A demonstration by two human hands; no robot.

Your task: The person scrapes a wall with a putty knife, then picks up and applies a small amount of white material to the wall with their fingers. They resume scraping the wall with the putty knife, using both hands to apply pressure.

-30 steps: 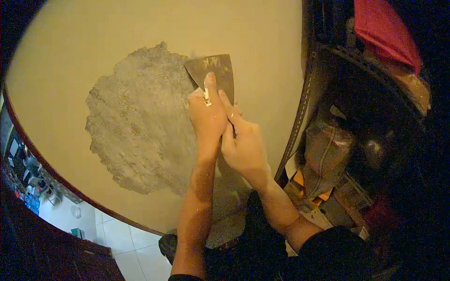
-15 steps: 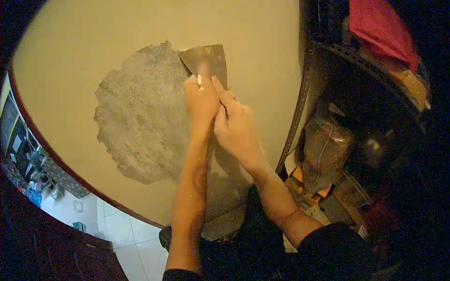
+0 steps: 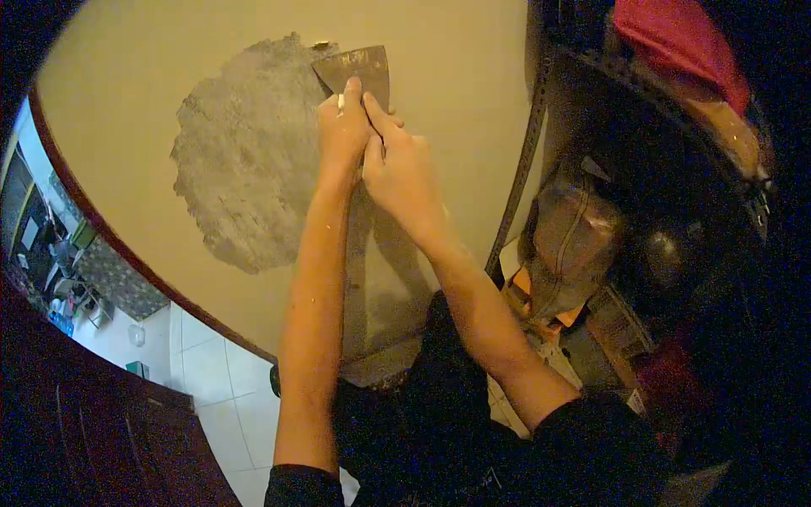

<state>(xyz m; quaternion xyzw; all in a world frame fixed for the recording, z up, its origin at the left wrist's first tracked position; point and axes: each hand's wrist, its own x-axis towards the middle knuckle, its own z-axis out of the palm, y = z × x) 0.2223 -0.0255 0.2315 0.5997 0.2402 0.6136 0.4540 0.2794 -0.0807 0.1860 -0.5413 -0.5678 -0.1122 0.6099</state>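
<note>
A wide metal scraper (image 3: 361,66) lies with its blade on the cream-painted wall, at the upper right border of a rough grey bare patch (image 3: 245,160). My left hand (image 3: 342,131) is closed around its handle, with the thumb laid up along the blade. A pale flake sticks to that hand near the thumb. Just to the right and slightly lower, my right hand (image 3: 401,165) also grips the scraper, pressed against the left hand. The handle is mostly hidden by my fingers. A small dark raised bit (image 3: 321,44) shows on the wall just above the blade.
A dark perforated metal upright (image 3: 528,152) runs along the wall's right side. Beyond it are a clear plastic-wrapped bundle (image 3: 574,232) and red cloth (image 3: 684,46). At the lower left are white floor tiles (image 3: 207,363) and a dark brown panelled door (image 3: 110,431).
The view has tilted, so wall, hands and scraper sit higher in the picture. Against the patch, the blade is slightly lower, and a small grey strip and dark bit now show above it.
</note>
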